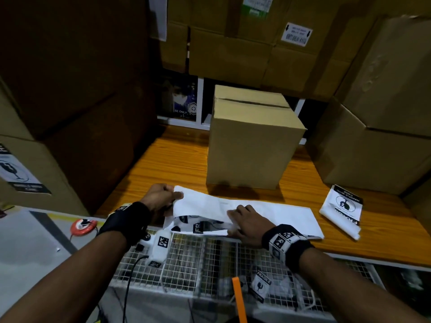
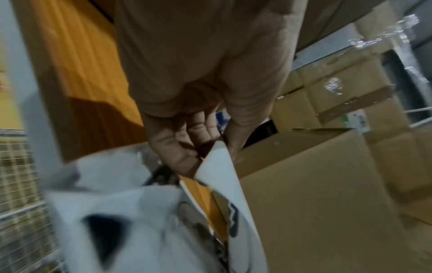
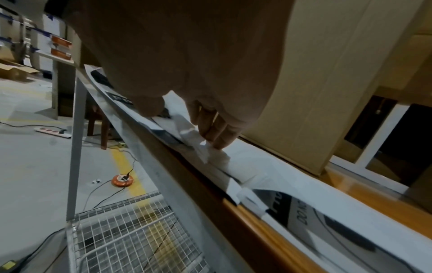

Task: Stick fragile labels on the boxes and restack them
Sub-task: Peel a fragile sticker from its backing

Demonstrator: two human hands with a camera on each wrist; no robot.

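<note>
label sheet (image 1: pixel 233 208) lies at the table's (image 1: pixel 177 159) near edge before a box (image 1: pixel 251 141); left hand (image 1: pixel 161 197) pinches its lifted corner, right hand (image 1: pixel 247 223) presses it with straight fingers. left wrist view alone shows thumb and fingers (image 2: pixel 177 147) clamped on that corner; right wrist view alone shows fingertips (image 3: pixel 217 136) on crumpled paper.

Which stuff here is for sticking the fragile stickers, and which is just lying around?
For the job:
label sheet, pinched by the left hand, pressed by the right hand
small box
spare labels

Lying about:
orange cable reel
wire basket
</note>
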